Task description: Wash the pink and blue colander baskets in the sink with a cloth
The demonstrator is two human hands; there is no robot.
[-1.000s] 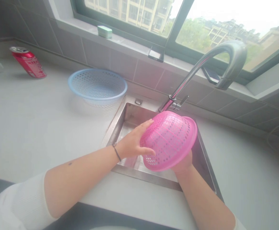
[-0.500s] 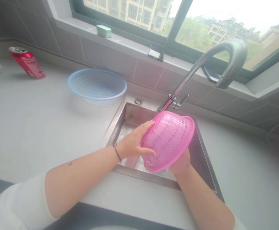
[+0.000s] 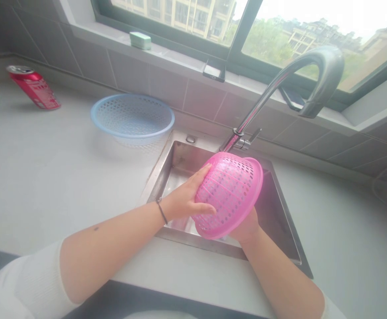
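Observation:
A pink plastic colander (image 3: 226, 190) is held tilted on its side over the stainless steel sink (image 3: 288, 212), its holed outer wall turned up toward me. My left hand (image 3: 196, 195) grips the outside of its base, thumb stretched along the near side and fingers over the far side. My right hand (image 3: 248, 228) reaches in behind the rim at the colander's open side. The colander hides its fingers, so whether they hold anything does not show.
A chrome faucet (image 3: 269, 91) arches over the sink's back right. On the counter to the left stand a blue colander (image 3: 132, 117) and a red drink can (image 3: 36, 88). A pale green block (image 3: 140, 40) sits on the window sill.
The pink colander has shifted slightly left and turned a little, and my right hand has moved left with it. My left hand has stayed almost in place.

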